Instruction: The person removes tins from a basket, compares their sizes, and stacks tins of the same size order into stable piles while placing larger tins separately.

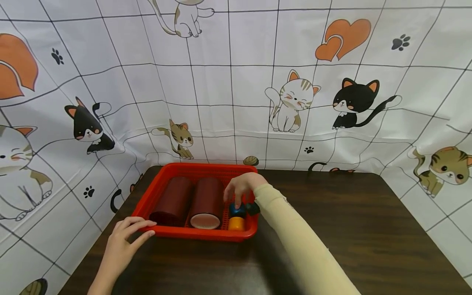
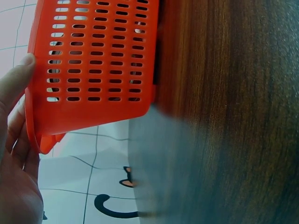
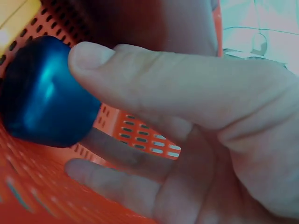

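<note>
A red plastic basket (image 1: 199, 234) stands on the dark wooden table. My left hand (image 1: 124, 241) pinches its near left rim, thumb on one side and fingers on the other, as the left wrist view shows. Reaching into the basket's right part, my right hand (image 1: 241, 186) holds a shiny blue rounded object (image 3: 49, 93) between thumb and fingers. Just in front of that sits a yellow-orange object (image 1: 236, 223), and a dark green one (image 1: 253, 208) lies to the right, partly hidden by the wrist.
Two thick dark red cylinders (image 1: 208, 196) lie side by side in the basket; one shows a pale round end. Bare brown tabletop (image 1: 332, 213) extends to the right. A white cat-print sheet (image 1: 250, 106) hangs behind and along the sides.
</note>
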A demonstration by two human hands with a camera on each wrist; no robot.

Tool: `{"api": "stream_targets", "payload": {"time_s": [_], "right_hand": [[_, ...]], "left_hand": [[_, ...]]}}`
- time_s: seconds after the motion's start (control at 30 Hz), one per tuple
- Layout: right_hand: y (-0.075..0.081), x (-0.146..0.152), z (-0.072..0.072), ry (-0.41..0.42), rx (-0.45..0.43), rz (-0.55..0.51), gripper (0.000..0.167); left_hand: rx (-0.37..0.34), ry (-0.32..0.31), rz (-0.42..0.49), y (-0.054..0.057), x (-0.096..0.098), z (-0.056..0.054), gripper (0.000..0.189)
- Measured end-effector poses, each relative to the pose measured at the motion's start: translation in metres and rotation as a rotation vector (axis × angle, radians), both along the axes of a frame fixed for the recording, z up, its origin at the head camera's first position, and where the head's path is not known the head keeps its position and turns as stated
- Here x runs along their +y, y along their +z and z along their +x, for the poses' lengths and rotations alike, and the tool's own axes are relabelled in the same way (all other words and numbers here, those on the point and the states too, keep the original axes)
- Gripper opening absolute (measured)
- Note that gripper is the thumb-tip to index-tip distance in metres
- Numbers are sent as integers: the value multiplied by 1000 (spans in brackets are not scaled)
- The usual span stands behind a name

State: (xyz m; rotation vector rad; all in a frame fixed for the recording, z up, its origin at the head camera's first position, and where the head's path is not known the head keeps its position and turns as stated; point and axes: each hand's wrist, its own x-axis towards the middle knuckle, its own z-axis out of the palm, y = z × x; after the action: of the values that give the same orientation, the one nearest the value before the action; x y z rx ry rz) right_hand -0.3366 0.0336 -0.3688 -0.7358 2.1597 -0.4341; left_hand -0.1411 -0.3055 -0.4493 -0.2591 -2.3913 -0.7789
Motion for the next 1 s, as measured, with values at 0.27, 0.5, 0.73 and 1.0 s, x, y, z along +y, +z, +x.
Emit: {"api": "stream_targets", "payload": {"time_s": [0.27, 0.5, 0.73, 1.0], "right_hand": [[-3, -4, 6, 40, -32, 71, 57], [-5, -9, 6, 60, -20, 110, 60], [-6, -10, 5, 58, -25, 106, 56], [-8, -8, 2, 69, -71, 84, 50]], "left_hand": [[4, -8, 6, -1, 1, -2, 35], [6, -5, 1, 0, -1, -2, 35], [10, -7, 7, 1, -1, -3, 34], [14, -11, 9, 0, 0, 0, 34]]}}
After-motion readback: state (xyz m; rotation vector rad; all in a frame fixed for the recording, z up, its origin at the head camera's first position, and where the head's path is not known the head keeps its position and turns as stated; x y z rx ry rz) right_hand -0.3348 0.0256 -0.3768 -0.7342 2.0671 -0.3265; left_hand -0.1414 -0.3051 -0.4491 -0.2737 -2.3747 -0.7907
